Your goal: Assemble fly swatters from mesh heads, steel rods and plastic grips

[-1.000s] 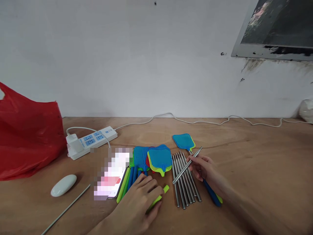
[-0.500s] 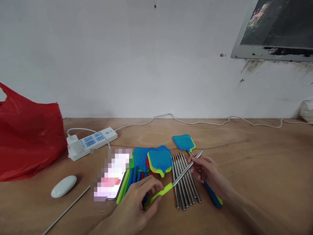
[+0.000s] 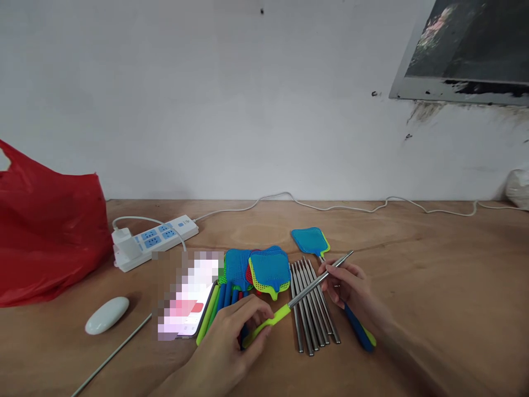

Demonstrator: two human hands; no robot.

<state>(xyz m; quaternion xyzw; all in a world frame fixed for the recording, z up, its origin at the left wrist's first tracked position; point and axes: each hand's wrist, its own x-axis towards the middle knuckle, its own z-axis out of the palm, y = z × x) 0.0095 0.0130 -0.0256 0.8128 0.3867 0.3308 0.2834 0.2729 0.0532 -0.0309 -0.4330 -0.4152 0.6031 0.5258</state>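
Note:
My left hand (image 3: 235, 342) pinches a lime-green plastic handle (image 3: 270, 322) just above the wooden table (image 3: 433, 275). My right hand (image 3: 351, 289) grips a thin metal rod (image 3: 320, 280), whose lower end meets the tip of the green handle. Under the rod lie several more metal rods (image 3: 312, 309) side by side. A pile of blue, green and red mesh swatter heads (image 3: 258, 267) lies to the left of them, with several coloured handles (image 3: 221, 309) beside it. A finished swatter with a blue head (image 3: 309, 240) lies under my right hand.
A phone (image 3: 188, 300) lies left of the handles. Behind it is a white power strip (image 3: 151, 240) with a cable (image 3: 330, 205) along the wall. A red plastic bag (image 3: 45, 231) fills the far left, a white oval object (image 3: 107, 314) sits near it, and a loose rod (image 3: 111, 353) lies in front.
My left hand lifted the green handle off the table and turned it toward the rod. My right hand shifted slightly right, and the rod's lower end now meets the handle's tip.

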